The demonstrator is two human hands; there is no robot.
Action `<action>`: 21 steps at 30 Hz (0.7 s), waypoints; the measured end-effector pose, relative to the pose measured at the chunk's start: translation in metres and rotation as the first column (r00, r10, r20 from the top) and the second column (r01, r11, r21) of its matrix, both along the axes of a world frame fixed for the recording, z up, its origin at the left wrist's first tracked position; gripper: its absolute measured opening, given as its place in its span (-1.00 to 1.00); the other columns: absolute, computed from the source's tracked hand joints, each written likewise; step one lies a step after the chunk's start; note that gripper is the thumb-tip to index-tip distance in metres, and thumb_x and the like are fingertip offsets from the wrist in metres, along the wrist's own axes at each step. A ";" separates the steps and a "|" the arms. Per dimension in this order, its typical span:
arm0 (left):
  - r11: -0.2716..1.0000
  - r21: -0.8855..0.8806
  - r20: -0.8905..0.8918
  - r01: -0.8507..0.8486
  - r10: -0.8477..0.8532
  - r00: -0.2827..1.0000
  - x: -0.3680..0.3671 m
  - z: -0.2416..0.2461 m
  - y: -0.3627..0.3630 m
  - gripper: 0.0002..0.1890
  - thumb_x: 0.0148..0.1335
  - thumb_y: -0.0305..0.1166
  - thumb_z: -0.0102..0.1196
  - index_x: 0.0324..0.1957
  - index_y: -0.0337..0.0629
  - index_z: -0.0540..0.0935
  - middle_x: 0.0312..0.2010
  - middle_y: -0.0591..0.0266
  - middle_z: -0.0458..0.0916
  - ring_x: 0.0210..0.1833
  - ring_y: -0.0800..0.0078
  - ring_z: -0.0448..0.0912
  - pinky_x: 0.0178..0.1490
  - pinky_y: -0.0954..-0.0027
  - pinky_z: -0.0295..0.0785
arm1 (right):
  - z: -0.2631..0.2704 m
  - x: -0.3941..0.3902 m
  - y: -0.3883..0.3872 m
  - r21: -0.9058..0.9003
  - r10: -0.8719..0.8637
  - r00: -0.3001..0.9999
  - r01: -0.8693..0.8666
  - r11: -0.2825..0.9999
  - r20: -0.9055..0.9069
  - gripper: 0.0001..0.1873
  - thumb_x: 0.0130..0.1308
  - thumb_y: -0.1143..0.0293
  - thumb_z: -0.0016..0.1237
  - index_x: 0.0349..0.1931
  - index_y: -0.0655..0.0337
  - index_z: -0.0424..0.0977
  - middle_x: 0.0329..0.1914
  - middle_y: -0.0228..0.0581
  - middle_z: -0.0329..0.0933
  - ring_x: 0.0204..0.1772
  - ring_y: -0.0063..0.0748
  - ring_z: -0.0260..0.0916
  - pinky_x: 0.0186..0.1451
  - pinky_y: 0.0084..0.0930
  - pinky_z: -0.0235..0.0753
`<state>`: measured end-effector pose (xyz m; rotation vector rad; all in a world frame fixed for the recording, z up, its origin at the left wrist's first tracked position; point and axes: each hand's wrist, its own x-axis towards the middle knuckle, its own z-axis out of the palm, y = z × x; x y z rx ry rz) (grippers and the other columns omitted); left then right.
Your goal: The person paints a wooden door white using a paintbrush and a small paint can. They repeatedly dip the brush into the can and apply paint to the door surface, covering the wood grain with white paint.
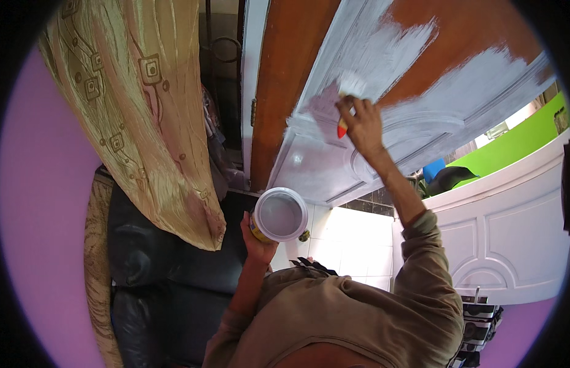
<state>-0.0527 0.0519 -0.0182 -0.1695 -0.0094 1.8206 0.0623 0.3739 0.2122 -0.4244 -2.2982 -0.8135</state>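
In my right hand [362, 124] is a paintbrush [343, 125] with a red-tipped, light handle; its bristles are mostly hidden and lie at the face of a panelled door [322, 161]. White paint covers much of that door, streaky in places, while brown shows at its upper right and along a strip by the hinge. My left hand [259, 246] grips an uncovered round paint tub [282, 215] from its left side and below. Pale greyish-white paint shows inside the tub, which is held below the door's lower part, over the floor and a black sofa.
A gold patterned curtain [151, 115] hangs at the left over the black leather sofa [174, 271]. A metal hinge [253, 112] sits on the door's edge. White floor tiles [354, 239] lie beyond me. Another white panelled door [505, 244] stands at the right, near a green wall [510, 149].
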 end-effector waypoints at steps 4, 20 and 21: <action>1.000 0.014 0.009 0.011 -0.012 1.000 -0.003 -0.002 -0.003 -0.38 0.50 0.20 -0.10 0.40 0.07 0.47 0.38 0.22 0.50 0.45 0.14 0.44 0.47 -0.10 0.38 | -0.039 0.002 -0.010 -0.336 0.046 0.992 -0.004 0.942 0.116 -0.60 0.13 0.57 0.18 0.02 0.06 0.64 0.00 -0.35 0.56 -0.04 -0.22 0.48 -0.02 -0.26 0.48; 0.995 -0.103 -0.080 -0.005 -0.003 0.997 0.003 0.016 0.000 -0.37 0.51 0.20 -0.11 0.39 0.02 0.48 0.37 0.21 0.50 0.44 0.16 0.44 0.47 -0.09 0.37 | 0.111 -0.008 -0.004 0.147 0.003 0.998 0.007 0.989 -0.068 -0.51 0.11 0.48 0.17 0.11 -0.08 0.68 0.08 -0.39 0.62 0.00 -0.30 0.52 -0.03 -0.31 0.46; 0.991 -0.137 -0.089 -0.004 -0.008 0.996 0.002 0.018 0.001 -0.36 0.51 0.21 -0.11 0.39 0.02 0.48 0.37 0.21 0.50 0.45 0.16 0.44 0.47 -0.09 0.36 | 0.086 -0.011 -0.003 0.135 0.005 0.999 0.000 0.991 -0.037 -0.57 0.15 0.48 0.16 0.07 -0.03 0.68 0.07 -0.37 0.60 -0.06 -0.29 0.50 -0.09 -0.29 0.46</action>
